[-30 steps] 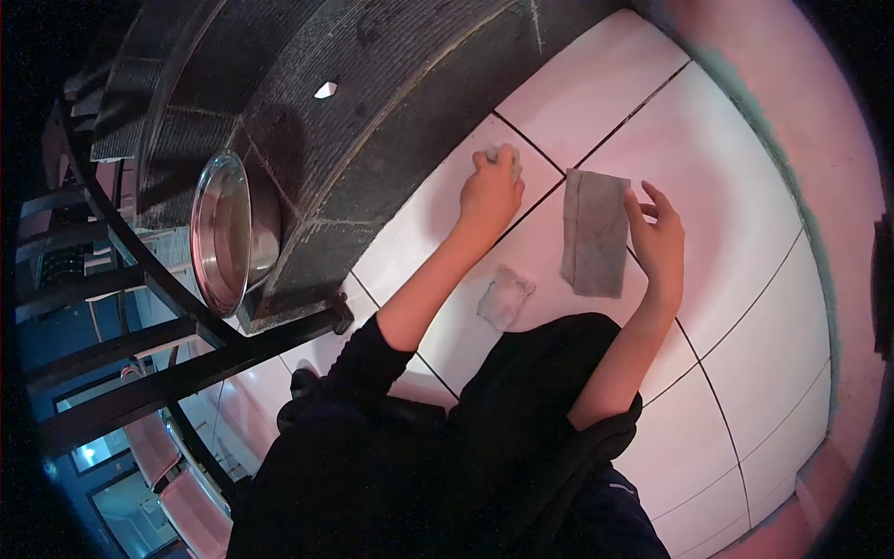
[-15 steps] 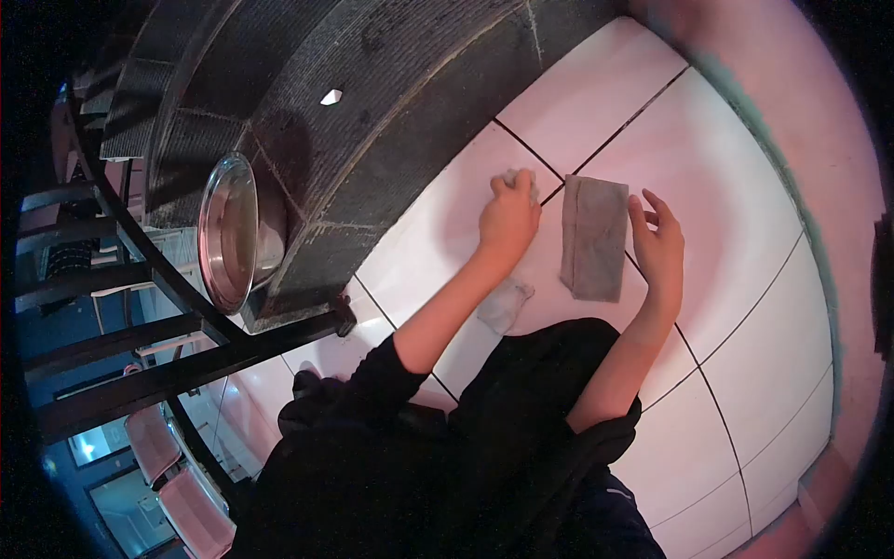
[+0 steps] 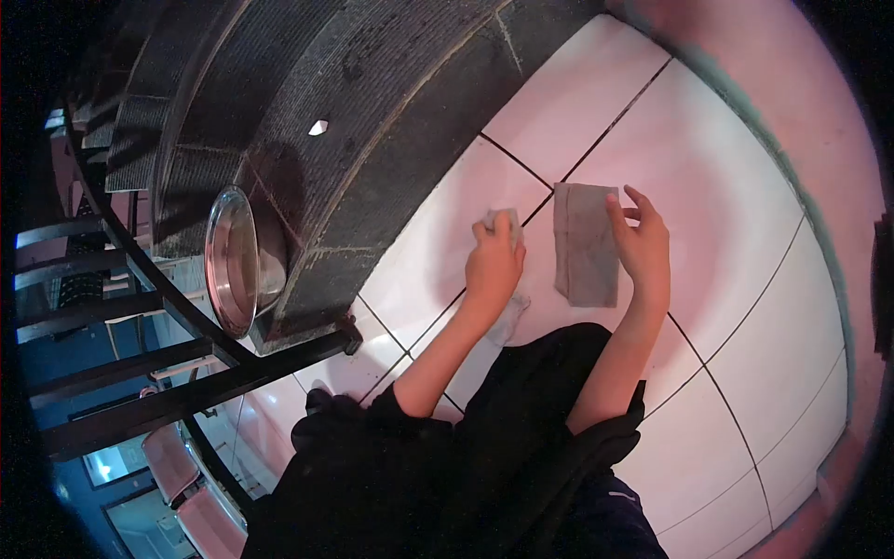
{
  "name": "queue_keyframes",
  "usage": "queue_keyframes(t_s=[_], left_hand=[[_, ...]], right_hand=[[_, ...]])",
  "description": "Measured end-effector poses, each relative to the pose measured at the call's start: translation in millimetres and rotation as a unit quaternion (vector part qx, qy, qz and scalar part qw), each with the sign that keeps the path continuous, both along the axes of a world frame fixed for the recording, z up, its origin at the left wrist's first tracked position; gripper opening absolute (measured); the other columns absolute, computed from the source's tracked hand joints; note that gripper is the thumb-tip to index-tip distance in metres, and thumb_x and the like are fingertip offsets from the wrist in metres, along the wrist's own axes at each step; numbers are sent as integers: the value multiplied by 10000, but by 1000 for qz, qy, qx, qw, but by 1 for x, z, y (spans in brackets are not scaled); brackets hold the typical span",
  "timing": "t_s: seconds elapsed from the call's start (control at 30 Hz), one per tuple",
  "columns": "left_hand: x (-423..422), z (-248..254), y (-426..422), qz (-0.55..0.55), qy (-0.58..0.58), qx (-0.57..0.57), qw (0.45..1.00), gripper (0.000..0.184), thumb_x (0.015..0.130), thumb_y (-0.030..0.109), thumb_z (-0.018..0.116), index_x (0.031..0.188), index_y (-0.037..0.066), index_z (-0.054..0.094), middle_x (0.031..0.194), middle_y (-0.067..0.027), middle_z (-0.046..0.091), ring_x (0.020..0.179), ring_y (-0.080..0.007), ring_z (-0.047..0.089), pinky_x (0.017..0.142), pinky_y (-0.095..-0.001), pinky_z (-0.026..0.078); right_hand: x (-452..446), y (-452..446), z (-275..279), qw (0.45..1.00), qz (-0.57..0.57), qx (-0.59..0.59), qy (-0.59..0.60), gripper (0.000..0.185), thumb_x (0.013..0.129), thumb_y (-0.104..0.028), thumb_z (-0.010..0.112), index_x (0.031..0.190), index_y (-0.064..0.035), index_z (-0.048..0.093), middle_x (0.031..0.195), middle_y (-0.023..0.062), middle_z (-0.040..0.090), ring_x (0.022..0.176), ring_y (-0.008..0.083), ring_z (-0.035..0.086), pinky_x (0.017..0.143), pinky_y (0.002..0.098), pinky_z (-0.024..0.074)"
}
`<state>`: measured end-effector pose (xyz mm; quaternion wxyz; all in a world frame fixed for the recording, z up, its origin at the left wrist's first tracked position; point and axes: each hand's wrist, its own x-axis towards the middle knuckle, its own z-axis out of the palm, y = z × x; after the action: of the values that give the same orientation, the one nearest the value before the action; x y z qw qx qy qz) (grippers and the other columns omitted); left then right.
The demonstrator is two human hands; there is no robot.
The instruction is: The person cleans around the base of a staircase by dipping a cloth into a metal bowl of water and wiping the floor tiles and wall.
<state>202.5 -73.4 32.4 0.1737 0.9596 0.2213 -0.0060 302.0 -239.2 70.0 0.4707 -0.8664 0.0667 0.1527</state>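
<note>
My left hand (image 3: pixel 494 265) is closed on a crumpled light-grey cloth (image 3: pixel 504 216) against the white tiled floor. Right of it a folded grey cloth (image 3: pixel 587 247) lies flat, a long rectangle with a seam near its left edge. At that cloth's right edge is my right hand (image 3: pixel 644 244), fingers apart and curved, the thumb over the edge; nothing is held in it. A whitish, thin crumpled piece (image 3: pixel 508 320) lies on the floor near my knee, partly hidden by my left forearm.
Dark ribbed stone steps (image 3: pixel 410 158) curve along the upper left, with a small white object (image 3: pixel 318 128) on one. A shiny metal bowl (image 3: pixel 233 261) stands tilted by a dark railing (image 3: pixel 196 373). Pinkish chairs (image 3: pixel 209 522) are at the lower left; a pink wall (image 3: pixel 829 186) is at right.
My left hand has moved down towards me with the light-grey cloth, and its forearm now covers part of the whitish piece. My right hand stays by the folded cloth. The view has shifted slightly.
</note>
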Motion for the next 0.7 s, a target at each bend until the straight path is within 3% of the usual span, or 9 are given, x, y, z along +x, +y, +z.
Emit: queue_keyframes(t_s=[0.07,0.13,0.33,0.43,0.6,0.7], left_hand=[[-5,1,-1,10,24,-23,999,421,807,214,562,1117,43,334,987,-293,444,721,-446,571,605,-459,511],[7,-1,8,-9,-18,44,999,417,769,173,627,1061,63,350,987,-261,432,672,-389,597,545,-376,531],[76,-7,53,-28,-50,64,996,449,759,187,627,1090,57,353,990,-266,445,688,-396,595,584,-409,525],[64,-4,56,-48,-51,16,997,395,789,217,576,1073,45,363,971,-317,456,718,-450,565,605,-473,502],[-42,0,28,-16,16,-23,999,384,790,219,574,1081,70,371,972,-278,462,724,-435,563,610,-479,492],[-60,0,28,19,24,-36,999,375,789,217,571,1075,71,376,962,-270,461,717,-432,562,608,-477,490]], right_hand=[[-1,1,4,1000,14,4,2,582,789,-461,558,1198,-50,518,1005,170,619,798,241,629,743,350,473],[-1,1,3,1000,17,4,3,583,788,-459,561,1198,-49,517,1011,171,617,807,247,630,744,349,473],[0,4,2,1000,17,-3,-5,568,787,-453,567,1199,-64,520,1020,170,613,880,269,617,764,356,470],[-1,6,2,999,31,-11,-12,564,789,-456,565,1204,-77,519,1024,172,610,911,274,607,779,362,466],[0,3,-1,999,47,-18,-9,581,786,-471,567,1212,-79,512,1033,176,605,909,274,606,783,361,463],[-3,4,4,999,31,-13,-7,588,783,-479,571,1208,-76,515,1017,173,610,887,272,608,774,360,465]])
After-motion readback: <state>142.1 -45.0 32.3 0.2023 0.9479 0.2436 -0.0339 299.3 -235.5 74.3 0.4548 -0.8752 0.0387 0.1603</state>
